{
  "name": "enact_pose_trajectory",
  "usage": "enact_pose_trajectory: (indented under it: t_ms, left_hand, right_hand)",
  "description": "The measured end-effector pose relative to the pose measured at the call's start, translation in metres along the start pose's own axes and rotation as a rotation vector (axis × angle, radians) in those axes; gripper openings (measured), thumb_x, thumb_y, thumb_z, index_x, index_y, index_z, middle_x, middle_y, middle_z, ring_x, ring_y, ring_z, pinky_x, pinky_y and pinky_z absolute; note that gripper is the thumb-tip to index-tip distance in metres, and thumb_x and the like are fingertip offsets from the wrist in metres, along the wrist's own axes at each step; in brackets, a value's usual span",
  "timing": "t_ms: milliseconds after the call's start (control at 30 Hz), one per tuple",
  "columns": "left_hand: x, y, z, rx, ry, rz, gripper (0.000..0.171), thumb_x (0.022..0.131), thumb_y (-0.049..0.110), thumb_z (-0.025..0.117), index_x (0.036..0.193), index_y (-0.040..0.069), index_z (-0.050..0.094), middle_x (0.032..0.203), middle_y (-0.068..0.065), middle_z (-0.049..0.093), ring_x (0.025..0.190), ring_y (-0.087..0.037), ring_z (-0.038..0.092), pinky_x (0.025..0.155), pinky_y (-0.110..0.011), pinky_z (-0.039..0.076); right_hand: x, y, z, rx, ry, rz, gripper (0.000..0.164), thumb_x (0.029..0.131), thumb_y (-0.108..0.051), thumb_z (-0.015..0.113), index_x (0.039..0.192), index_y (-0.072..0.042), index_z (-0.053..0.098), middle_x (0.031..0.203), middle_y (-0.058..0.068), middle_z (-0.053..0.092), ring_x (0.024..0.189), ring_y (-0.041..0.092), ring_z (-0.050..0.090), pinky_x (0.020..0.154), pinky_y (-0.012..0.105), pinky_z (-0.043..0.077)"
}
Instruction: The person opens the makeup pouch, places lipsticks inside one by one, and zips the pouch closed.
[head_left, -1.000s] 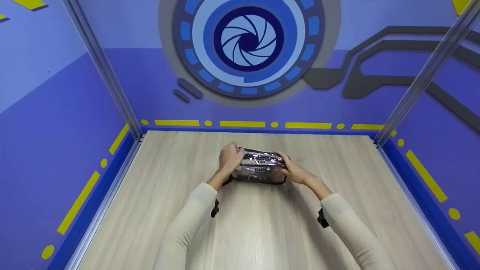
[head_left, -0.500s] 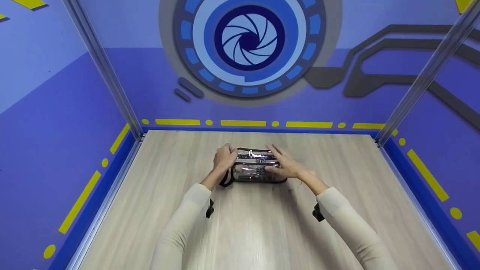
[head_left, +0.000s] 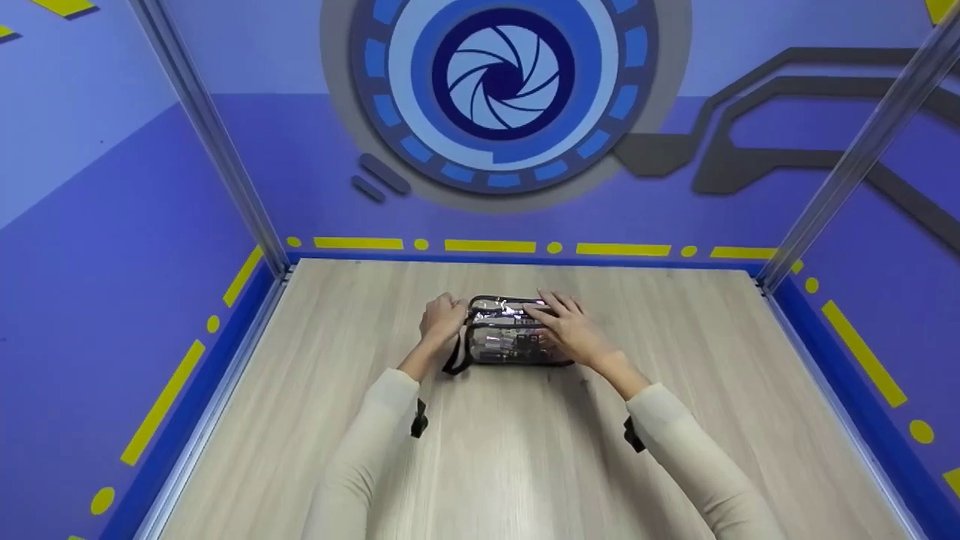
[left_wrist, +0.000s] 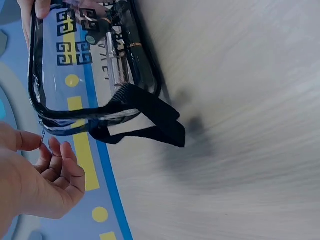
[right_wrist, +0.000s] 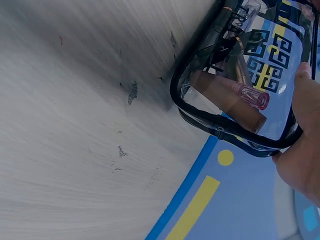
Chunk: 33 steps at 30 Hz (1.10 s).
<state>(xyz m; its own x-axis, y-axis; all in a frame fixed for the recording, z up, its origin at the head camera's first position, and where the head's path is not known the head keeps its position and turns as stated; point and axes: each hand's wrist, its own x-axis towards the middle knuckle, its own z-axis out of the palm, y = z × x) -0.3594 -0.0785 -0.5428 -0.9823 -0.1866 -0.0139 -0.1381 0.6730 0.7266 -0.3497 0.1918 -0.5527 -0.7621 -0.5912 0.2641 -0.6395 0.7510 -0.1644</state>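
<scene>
A clear toiletry bag with black piping stands on the table, small bottles and tubes showing inside. My left hand is at its left end; in the left wrist view, thumb and index finger pinch a small metal zipper pull. A black strap loop hangs from that end. My right hand holds the bag's top right part, its fingers reaching over the upper edge. In the right wrist view, a pink-capped tube lies inside, while most of the right hand's fingers are hidden.
The pale wood-grain table is bounded by blue printed panels at the back and both sides. Metal corner posts rise at the back corners. Dark marks show on the tabletop near the bag.
My left hand has moved slightly left and down, off the bag's upper left corner. My right hand has shifted from the bag's right end onto its top. The bag sits a little lower and straighter.
</scene>
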Motion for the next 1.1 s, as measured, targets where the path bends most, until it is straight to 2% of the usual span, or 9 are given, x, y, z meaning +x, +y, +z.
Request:
enact_pose_trajectory:
  t_ms: [200, 367, 600, 667, 733, 800, 900, 967, 1100]
  left_hand:
    - [0.0, -0.013, -0.001, 0.032, -0.053, -0.057, 0.025, 0.098, 0.031, 0.049, 0.08, 0.015, 0.054, 0.084, -0.005, 0.059, 0.077, -0.021, 0.054, 0.066, -0.035, 0.042]
    - [-0.002, -0.022, 0.0, 0.052, -0.149, -0.12, 0.027, 0.099, 0.031, 0.046, 0.088, 0.009, 0.058, 0.095, -0.01, 0.063, 0.084, -0.023, 0.055, 0.072, -0.037, 0.045]
    - [-0.01, -0.029, 0.005, 0.058, -0.213, -0.147, 0.042, 0.096, 0.035, 0.049, 0.104, 0.0, 0.069, 0.12, -0.023, 0.071, 0.111, -0.035, 0.067, 0.094, -0.048, 0.054]
    - [-0.011, -0.032, 0.007, 0.01, -0.224, -0.15, 0.042, 0.094, 0.035, 0.052, 0.104, -0.001, 0.07, 0.115, -0.021, 0.071, 0.107, -0.034, 0.067, 0.091, -0.047, 0.054]
    - [-0.012, -0.035, 0.009, -0.073, -0.247, -0.168, 0.034, 0.092, 0.032, 0.055, 0.097, 0.001, 0.068, 0.098, -0.015, 0.07, 0.095, -0.028, 0.064, 0.086, -0.042, 0.053]
    - [-0.012, -0.037, 0.01, -0.175, -0.286, -0.197, 0.022, 0.091, 0.026, 0.057, 0.086, 0.005, 0.061, 0.08, -0.007, 0.06, 0.081, -0.021, 0.056, 0.079, -0.037, 0.05]
    - [-0.012, -0.04, 0.011, -0.293, -0.335, -0.237, 0.015, 0.091, 0.02, 0.057, 0.08, 0.011, 0.051, 0.07, 0.001, 0.045, 0.072, -0.017, 0.046, 0.075, -0.033, 0.044]
    - [-0.013, -0.04, 0.01, -0.262, -0.328, -0.225, 0.015, 0.091, 0.021, 0.057, 0.082, 0.01, 0.053, 0.073, -0.001, 0.048, 0.073, -0.017, 0.047, 0.075, -0.033, 0.044]
    - [-0.018, -0.036, 0.007, -0.053, -0.26, -0.132, 0.027, 0.09, 0.031, 0.059, 0.09, 0.005, 0.064, 0.093, -0.013, 0.067, 0.088, -0.024, 0.06, 0.079, -0.039, 0.05]
  right_hand:
    - [-0.002, -0.004, -0.001, 0.003, 0.023, -0.006, 0.05, 0.101, -0.022, 0.063, 0.149, -0.013, 0.054, 0.16, 0.024, 0.041, 0.142, 0.051, 0.043, 0.115, 0.069, 0.034]
    - [-0.005, -0.008, 0.001, 0.02, 0.047, -0.013, 0.05, 0.1, -0.02, 0.064, 0.148, -0.01, 0.056, 0.158, 0.026, 0.043, 0.14, 0.051, 0.044, 0.113, 0.071, 0.035]
    - [-0.007, -0.011, 0.007, 0.042, 0.052, -0.019, 0.049, 0.101, -0.022, 0.061, 0.149, -0.011, 0.054, 0.158, 0.026, 0.042, 0.141, 0.05, 0.042, 0.115, 0.072, 0.032]
    - [-0.008, -0.012, 0.009, 0.049, 0.052, -0.015, 0.05, 0.102, -0.023, 0.061, 0.15, -0.013, 0.054, 0.159, 0.025, 0.042, 0.142, 0.049, 0.042, 0.116, 0.072, 0.03]
    - [-0.009, -0.014, 0.011, 0.057, 0.054, -0.017, 0.05, 0.102, -0.024, 0.061, 0.15, -0.013, 0.054, 0.159, 0.024, 0.042, 0.142, 0.049, 0.042, 0.116, 0.072, 0.03]
    - [-0.01, -0.017, 0.013, 0.069, 0.067, -0.024, 0.049, 0.101, -0.022, 0.063, 0.148, -0.012, 0.055, 0.158, 0.026, 0.043, 0.141, 0.049, 0.042, 0.116, 0.072, 0.03]
    - [-0.011, -0.019, 0.015, 0.081, 0.086, -0.036, 0.048, 0.1, -0.02, 0.065, 0.146, -0.009, 0.057, 0.155, 0.028, 0.045, 0.139, 0.05, 0.044, 0.114, 0.074, 0.03]
    - [-0.011, -0.02, 0.016, 0.088, 0.093, -0.037, 0.049, 0.099, -0.019, 0.066, 0.146, -0.009, 0.058, 0.154, 0.029, 0.046, 0.139, 0.051, 0.044, 0.114, 0.075, 0.03]
    - [-0.01, -0.02, 0.016, 0.1, 0.06, -0.02, 0.051, 0.1, -0.023, 0.065, 0.148, -0.01, 0.056, 0.157, 0.028, 0.042, 0.143, 0.052, 0.04, 0.118, 0.074, 0.025]
